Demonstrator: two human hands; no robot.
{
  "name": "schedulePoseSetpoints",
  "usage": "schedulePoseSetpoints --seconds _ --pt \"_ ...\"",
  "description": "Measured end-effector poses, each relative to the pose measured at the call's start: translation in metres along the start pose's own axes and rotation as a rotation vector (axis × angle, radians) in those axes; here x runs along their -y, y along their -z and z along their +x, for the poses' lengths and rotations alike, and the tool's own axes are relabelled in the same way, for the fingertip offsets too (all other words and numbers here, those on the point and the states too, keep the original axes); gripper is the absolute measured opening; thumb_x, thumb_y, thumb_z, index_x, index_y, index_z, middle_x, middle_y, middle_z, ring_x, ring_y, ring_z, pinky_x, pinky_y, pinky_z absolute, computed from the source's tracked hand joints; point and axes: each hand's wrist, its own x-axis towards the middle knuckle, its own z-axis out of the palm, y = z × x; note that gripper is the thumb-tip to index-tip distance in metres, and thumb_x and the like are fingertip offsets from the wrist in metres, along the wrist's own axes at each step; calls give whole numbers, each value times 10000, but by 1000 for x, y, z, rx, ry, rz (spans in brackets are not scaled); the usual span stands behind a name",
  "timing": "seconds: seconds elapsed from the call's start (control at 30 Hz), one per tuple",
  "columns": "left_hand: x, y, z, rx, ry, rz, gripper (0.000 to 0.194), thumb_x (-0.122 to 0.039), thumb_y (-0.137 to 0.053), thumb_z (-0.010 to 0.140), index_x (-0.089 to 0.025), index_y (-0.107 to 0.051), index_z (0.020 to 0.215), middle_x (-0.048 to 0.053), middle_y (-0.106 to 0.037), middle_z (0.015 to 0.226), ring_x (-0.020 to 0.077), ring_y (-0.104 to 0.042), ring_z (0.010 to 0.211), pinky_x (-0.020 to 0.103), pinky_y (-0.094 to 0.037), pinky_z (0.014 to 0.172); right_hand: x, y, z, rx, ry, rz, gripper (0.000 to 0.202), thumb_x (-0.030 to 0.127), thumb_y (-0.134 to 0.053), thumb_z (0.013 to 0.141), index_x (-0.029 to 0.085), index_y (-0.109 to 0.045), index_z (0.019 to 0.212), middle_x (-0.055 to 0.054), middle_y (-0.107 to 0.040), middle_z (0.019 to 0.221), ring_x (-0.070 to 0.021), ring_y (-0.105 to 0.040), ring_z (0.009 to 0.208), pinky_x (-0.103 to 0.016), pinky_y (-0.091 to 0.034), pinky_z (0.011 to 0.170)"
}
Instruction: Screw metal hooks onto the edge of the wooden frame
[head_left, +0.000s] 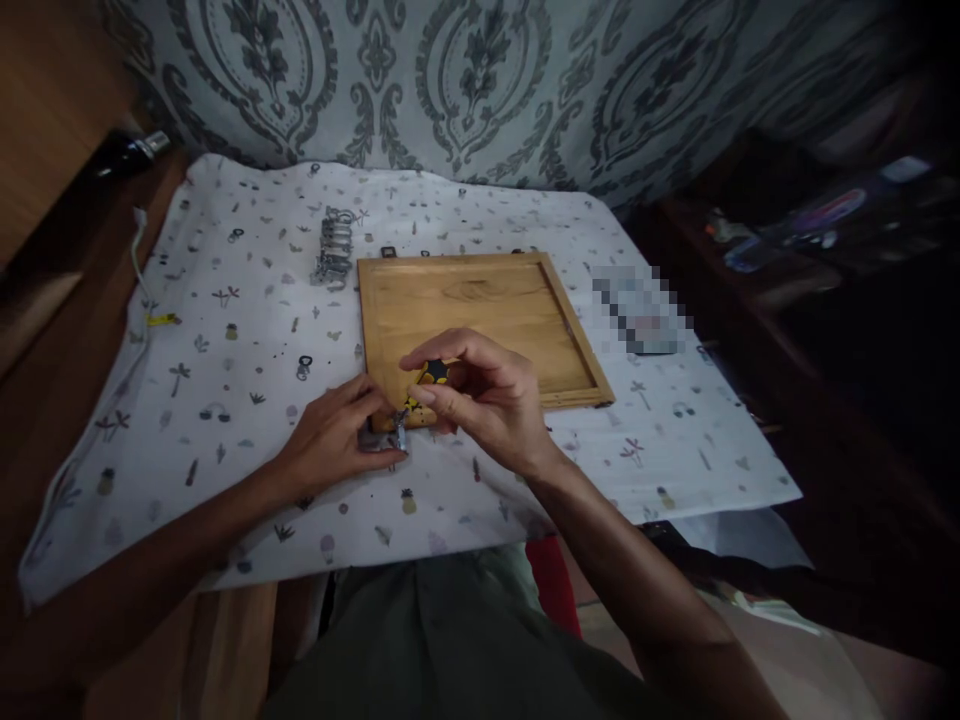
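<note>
In the head view, a person's right hand [487,400] grips a small yellow-and-black tool [433,374] between thumb and fingers, its lower end down at a silvery metal fitting [401,432]. The left hand [341,430], partly closed, holds the fitting between thumb and fingertips at the near left corner of a framed wooden panel [487,315]. The panel lies flat at the middle of the tabletop [247,400], which is covered in white printed cloth, its near left corner toward the near edge. A row of metal pieces [334,245] sits toward the tabletop's far edge, left of the panel. A pixelated object [643,312] lies by the right edge; a yellow strip [161,320] rests near the left edge. A patterned curtain [480,80] hangs beyond the far edge.
</note>
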Motion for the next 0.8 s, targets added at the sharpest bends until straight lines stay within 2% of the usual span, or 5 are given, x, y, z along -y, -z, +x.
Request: schedulePoseSetpoints --seconds 0.13,0.33,0.47,0.6,0.8 --pt "1 0 0 -8 -17 -2 373 -396 -804 817 -234 -637 1109 55 -663 1184 285 -661 1111 416 -573 886 -2 -5 6 -25 -41 35 370 428 -856 808 210 -561 857 29 -664 807 -47 -491 479 -175 -427 397" --pt "-1 2 0 4 -6 8 330 -394 -796 830 -206 -645 1055 62 -658 1133 273 -665 1054 419 -574 857 -1 0 5 139 -14 53 329 404 -684 964 204 -646 1222 5 -670 912 -59 -584 572 -186 -513 499" --pt "0 0 0 -4 -20 14 320 -394 -802 825 -217 -640 1037 45 -653 1114 259 -667 1035 393 -574 831 -3 0 6 43 10 7 259 379 -802 870 185 -672 983 6 -683 913 -23 -484 487 -161 -429 418" --pt "2 -1 0 -23 -34 -7 346 -395 -812 815 -229 -642 1068 49 -655 1158 262 -668 1054 400 -579 858 -6 -2 7 2 -18 59 373 398 -880 783 208 -566 850 42 -637 779 -45 -486 483 -158 -427 389" --pt "0 2 0 -11 -18 -23 308 -423 -766 849 -226 -657 1059 41 -648 1109 249 -666 1017 388 -570 850 -3 0 3 164 -4 78 274 424 -690 953 212 -675 1125 24 -646 826 -67 -582 543 -201 -534 502"
